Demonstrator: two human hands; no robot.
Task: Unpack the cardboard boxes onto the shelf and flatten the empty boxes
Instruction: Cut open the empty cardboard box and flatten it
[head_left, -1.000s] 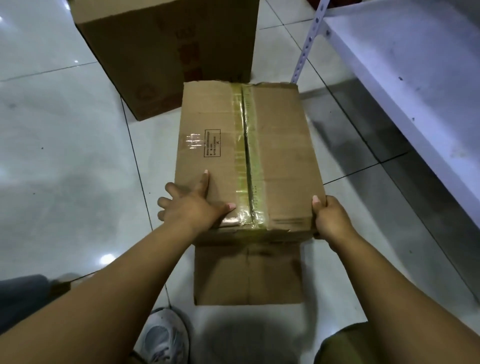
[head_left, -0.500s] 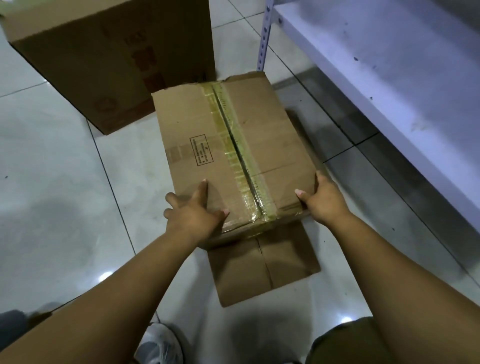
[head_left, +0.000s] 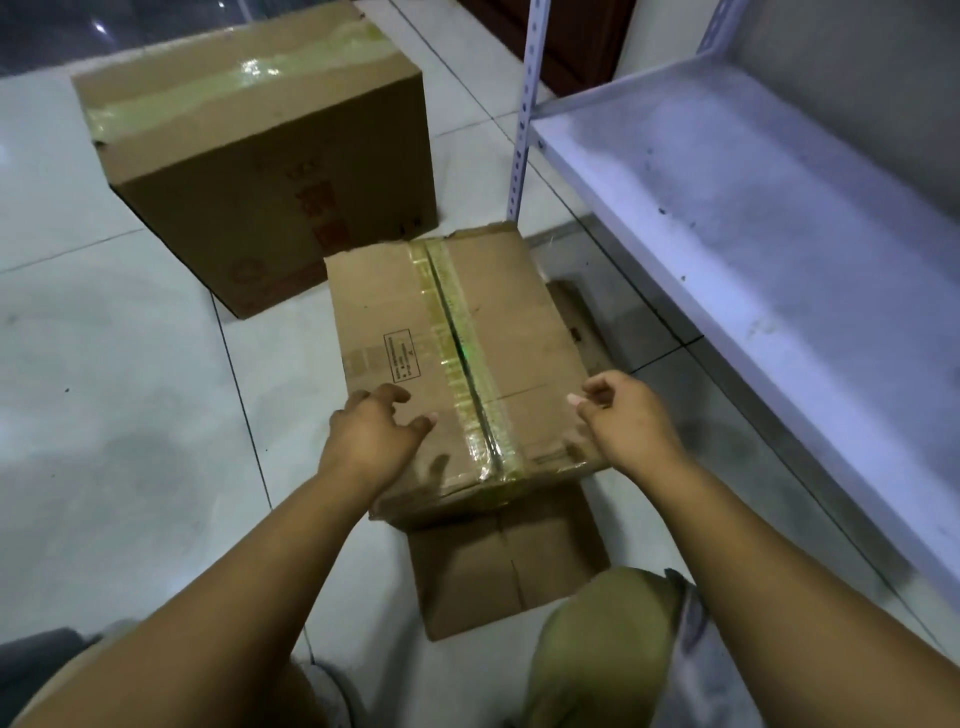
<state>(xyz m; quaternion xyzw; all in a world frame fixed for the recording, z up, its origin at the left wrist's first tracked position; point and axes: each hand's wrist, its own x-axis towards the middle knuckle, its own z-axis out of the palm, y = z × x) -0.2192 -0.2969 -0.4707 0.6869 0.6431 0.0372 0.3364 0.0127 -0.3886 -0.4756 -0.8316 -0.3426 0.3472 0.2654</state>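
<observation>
A small cardboard box (head_left: 514, 322), taped shut along its top seam with yellowish tape, stands on the floor in front of me. It rests on a flattened piece of cardboard (head_left: 498, 571) that sticks out at its near side and its right. My left hand (head_left: 374, 431) rests on the near left part of the box top with bent fingers. My right hand (head_left: 628, 415) is over the near right corner, fingers loosely curled, holding nothing. A white metal shelf (head_left: 779, 218) is at the right, its board bare and dusty.
A larger taped cardboard box (head_left: 270, 171) stands on the tiled floor behind the small one, to the left. The shelf's perforated upright (head_left: 527, 104) rises just beyond the small box. My knee (head_left: 608, 634) is low at the right.
My right hand left the box's right edge and now hovers above the corner with curled fingers. My view lifted, showing more of the large box and shelf. The left hand's fingers have bent.
</observation>
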